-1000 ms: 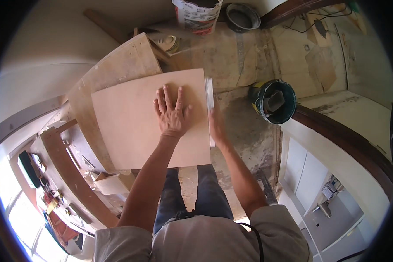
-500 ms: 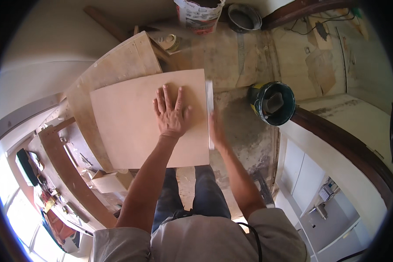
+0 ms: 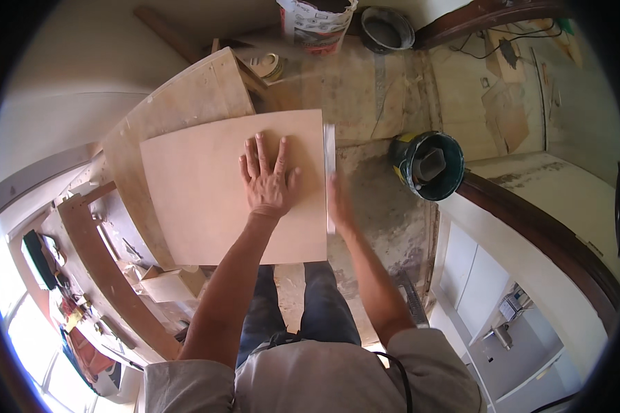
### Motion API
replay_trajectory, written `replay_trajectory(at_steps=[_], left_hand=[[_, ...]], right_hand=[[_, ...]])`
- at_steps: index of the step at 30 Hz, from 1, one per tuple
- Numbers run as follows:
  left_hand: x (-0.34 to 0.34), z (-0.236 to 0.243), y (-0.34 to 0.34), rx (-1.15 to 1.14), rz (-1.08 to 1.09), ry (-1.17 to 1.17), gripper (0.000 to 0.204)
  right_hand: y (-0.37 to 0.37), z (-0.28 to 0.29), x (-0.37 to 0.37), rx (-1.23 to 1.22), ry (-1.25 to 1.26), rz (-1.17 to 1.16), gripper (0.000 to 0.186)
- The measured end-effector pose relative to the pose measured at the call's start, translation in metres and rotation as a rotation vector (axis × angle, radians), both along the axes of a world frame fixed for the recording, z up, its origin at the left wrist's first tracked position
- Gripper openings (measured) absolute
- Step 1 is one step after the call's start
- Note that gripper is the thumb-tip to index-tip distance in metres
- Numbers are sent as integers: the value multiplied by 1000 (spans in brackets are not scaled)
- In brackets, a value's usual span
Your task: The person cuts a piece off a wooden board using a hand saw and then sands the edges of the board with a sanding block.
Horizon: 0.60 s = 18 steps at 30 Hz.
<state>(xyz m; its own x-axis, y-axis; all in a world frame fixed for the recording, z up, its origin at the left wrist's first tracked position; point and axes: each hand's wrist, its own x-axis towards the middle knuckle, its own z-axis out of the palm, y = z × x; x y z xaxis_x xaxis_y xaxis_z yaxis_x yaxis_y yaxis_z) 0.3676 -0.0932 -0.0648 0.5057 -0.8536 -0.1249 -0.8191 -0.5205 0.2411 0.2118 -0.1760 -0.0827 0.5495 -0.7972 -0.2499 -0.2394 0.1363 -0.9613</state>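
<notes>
A pale tan, flat board [image 3: 186, 199] rests on a wooden bench, its right end overhanging toward my legs. My left hand [image 3: 269, 189] lies palm down on the board, fingers spread, pressing on its top. Along the board's right edge stands a long, narrow white strip [image 3: 330, 148], upright against or very close to that edge. My right hand [image 3: 339, 206] is at the strip's outer side, motion-blurred, the thumb side toward it; its fingers seem closed round the strip, though partly hidden beneath.
The wooden bench [image 3: 217, 86] extends beyond the board, with a roll of tape [image 3: 274, 67] behind it. A dark bucket [image 3: 455, 168] holding a tool stands to the right. Farther back are an open sack [image 3: 315, 31] and another bucket [image 3: 387, 31]. Shelving [image 3: 114, 275] is at left.
My right hand and the white strip stay along the board's right edge, the hand blurred by motion. My left hand holds the same spot on the board. The view shifts slightly.
</notes>
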Motion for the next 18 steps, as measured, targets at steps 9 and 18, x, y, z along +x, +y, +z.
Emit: replay_trajectory(at_steps=[9,18], left_hand=[[0,0,1,-7,-2,5,72],[2,-1,1,-38,-6,-7,72]], right_hand=[[-76,-26,41,71,127,36,66],[-71,-12,49,10,122,-26,64]])
